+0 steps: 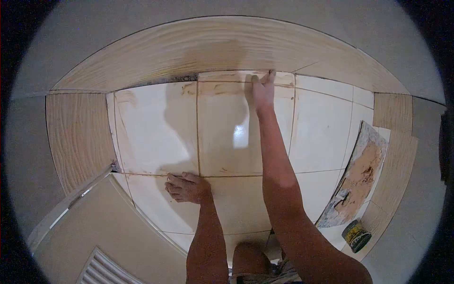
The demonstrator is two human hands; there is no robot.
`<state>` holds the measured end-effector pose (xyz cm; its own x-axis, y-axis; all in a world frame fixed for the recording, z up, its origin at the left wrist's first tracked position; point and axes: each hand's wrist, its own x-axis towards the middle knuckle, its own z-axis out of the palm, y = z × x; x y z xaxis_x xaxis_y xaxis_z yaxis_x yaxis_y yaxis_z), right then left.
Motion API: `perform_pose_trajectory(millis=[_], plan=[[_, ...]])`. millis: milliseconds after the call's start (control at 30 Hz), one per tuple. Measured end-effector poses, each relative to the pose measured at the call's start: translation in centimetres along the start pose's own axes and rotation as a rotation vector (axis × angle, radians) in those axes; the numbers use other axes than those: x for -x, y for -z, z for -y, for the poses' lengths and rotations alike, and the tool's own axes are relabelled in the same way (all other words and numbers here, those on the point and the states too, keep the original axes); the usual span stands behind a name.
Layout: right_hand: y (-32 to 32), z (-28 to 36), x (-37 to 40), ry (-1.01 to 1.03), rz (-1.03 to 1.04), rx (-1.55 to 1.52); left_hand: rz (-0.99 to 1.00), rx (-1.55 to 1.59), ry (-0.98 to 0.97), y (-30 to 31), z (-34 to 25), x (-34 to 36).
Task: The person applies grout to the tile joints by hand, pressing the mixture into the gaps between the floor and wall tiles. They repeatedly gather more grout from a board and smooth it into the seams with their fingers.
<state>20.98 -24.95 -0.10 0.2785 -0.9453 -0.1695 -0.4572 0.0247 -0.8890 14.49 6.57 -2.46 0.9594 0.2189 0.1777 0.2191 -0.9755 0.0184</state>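
Observation:
White floor tiles (227, 132) with brown grout lines lie below me. My right hand (264, 92) reaches to the far edge of the floor, over a narrow tile strip (227, 76) beside the wood-patterned wall tiles (213, 47). Its thumb and a finger are apart at the tips; whether something small is between them or under them is hidden. My left hand (187, 187) rests on the floor near a grout joint, fingers spread slightly, holding nothing visible. Brown smears mark the tiles around the far joints.
At the right lies a board (362, 173) bearing brown paste and a small tool. A dark tub with a yellow label (355, 235) stands near it. A door (104, 227) with a louvred vent juts in at the lower left. A dark gap runs along the far wall, left of centre.

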Motion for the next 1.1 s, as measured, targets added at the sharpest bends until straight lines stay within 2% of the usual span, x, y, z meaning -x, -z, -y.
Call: perform_pose_trajectory(millis=[100,133,233,433,500,567,600,667,733,867,933,1000,1067,1100], plan=[[-2.0,2.2,0.6,-0.116,0.050,0.064,0.011,0.015,-0.007,0.4,-0.1,-0.1],[-2.4,3.0,-0.5,-0.225,0.311,0.134,0.052,0.022,0.001,0.7,-0.2,-0.1],[-4.5,3.8,0.4,0.008,0.461,0.018,0.024,0.026,-0.001,1.0,-0.6,-0.1],[-2.2,4.7,2.1,-0.014,0.614,0.105,0.010,0.003,-0.002,0.0,0.0,0.0],[0.1,4.2,2.3,-0.083,0.552,0.079,0.000,0.006,-0.003,0.1,-0.1,0.0],[1.6,3.6,1.9,-0.129,0.331,0.103,0.004,0.002,0.000,0.4,-0.2,-0.1],[1.9,3.2,1.8,-0.173,0.107,0.127,0.027,0.013,0.008,0.6,-0.3,-0.1],[0.9,2.8,1.1,-0.174,0.171,0.187,0.048,0.025,0.018,0.7,-0.3,-0.3],[-1.3,2.9,-0.1,-0.031,0.374,0.318,0.073,0.029,0.021,0.9,-0.5,-0.2],[-2.8,3.5,2.3,-0.005,0.389,0.179,0.157,0.017,0.062,1.3,-0.7,-0.3],[-2.6,4.3,3.4,0.026,0.399,0.083,0.008,-0.023,0.006,0.4,-0.3,-0.1],[0.9,3.6,3.2,0.038,0.334,0.104,0.065,-0.007,0.033,0.6,-0.6,-0.2],[4.8,3.6,2.3,-0.349,0.287,0.027,0.124,-0.007,0.058,0.9,-0.3,-0.2],[6.0,2.8,2.0,-0.309,0.229,-0.045,0.116,0.008,0.044,1.0,-0.5,-0.3]])
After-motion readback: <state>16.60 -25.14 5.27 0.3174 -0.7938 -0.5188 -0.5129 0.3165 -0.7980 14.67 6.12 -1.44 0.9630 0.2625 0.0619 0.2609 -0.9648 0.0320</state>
